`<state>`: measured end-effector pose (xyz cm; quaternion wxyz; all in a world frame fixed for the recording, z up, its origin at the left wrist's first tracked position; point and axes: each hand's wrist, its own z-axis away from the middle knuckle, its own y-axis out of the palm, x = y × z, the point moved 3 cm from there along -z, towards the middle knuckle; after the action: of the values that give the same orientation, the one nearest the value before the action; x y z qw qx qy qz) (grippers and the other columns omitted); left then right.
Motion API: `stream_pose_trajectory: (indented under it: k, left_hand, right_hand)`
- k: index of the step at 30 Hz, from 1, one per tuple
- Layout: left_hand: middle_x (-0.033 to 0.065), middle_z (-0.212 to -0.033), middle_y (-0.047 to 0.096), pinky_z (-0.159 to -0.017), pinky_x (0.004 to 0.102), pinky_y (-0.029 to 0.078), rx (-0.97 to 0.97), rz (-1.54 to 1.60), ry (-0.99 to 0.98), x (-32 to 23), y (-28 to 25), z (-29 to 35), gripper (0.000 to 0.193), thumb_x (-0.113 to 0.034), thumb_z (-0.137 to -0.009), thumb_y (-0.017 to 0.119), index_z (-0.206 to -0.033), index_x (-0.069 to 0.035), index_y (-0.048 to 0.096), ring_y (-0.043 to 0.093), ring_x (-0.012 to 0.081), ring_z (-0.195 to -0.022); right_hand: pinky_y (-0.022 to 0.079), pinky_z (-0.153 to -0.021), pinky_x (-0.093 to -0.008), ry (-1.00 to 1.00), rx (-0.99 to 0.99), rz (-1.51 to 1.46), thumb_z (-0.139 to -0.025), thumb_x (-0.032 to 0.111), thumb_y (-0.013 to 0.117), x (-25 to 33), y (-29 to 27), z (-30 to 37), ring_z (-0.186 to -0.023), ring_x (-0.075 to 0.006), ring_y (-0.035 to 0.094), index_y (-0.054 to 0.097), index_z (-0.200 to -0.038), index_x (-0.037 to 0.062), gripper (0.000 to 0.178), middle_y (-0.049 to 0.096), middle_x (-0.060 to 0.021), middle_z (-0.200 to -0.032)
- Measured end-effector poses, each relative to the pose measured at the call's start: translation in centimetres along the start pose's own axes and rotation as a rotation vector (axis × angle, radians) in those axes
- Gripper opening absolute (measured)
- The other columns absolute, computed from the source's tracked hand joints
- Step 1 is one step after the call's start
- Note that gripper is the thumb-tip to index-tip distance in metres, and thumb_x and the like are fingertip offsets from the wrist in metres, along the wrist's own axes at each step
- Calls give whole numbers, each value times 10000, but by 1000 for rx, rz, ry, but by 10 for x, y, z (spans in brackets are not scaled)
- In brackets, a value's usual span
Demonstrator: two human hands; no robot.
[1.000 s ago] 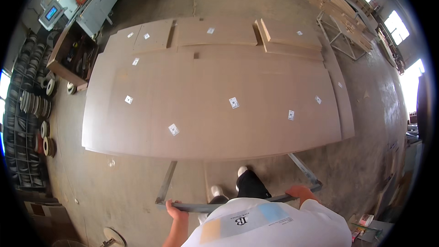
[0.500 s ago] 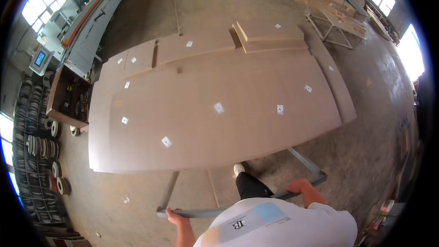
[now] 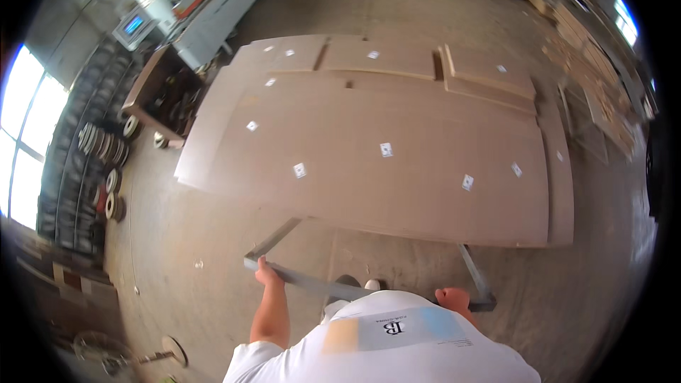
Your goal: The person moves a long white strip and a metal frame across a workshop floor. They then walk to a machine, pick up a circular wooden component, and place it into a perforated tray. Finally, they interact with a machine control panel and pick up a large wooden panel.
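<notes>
Brown board panels (image 3: 397, 184) lie in a wide flat stack in front of me, several bearing small white labels. A grey metal push handle (image 3: 312, 284) juts out from under the stack's near edge. My left hand (image 3: 269, 273) is wrapped round the handle near its left corner, the arm stretched forward. At the other end, my right hand (image 3: 454, 298) is closed on the bar near the right corner, partly hidden by my white shirt. Smaller boards (image 3: 489, 72) rest on the far side of the stack. My shoes show just behind the bar.
A long machine (image 3: 230, 18) with a screen (image 3: 133, 25) stands at the far left. Nearer on that side are a brown open cabinet (image 3: 152, 92) and a rack of edging rolls (image 3: 81, 170). To the right, a metal-framed stand (image 3: 589, 117) bears timber strips.
My view has swung left, so the stack appears farther right and turned. My feet have shifted under me. Both hands have stayed on the handle.
</notes>
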<state>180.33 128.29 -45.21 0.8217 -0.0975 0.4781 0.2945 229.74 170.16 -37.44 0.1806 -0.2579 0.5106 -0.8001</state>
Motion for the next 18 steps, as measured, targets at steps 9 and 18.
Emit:
stream_pose_trajectory:
  k: [9,18]
  left_hand:
    - [52,-849,611,-687,421,491,41,9,82,-1,11,10,333,-285,-834,766,-923,16,655,550,213,-719]
    - [192,-1083,659,-831,532,572,286,163,-49,-3,7,19,502,-334,-862,739,-1105,85,608,669,356,-932]
  right_hand:
    - [442,-532,-508,5,-281,-32,-793,405,655,-6,12,7,-590,-413,611,570,-560,84,406,592,-194,-609]
    - [500,-604,-503,113,-304,-61,-780,464,677,-1,5,27,-674,-381,659,688,-661,141,345,678,-111,-678]
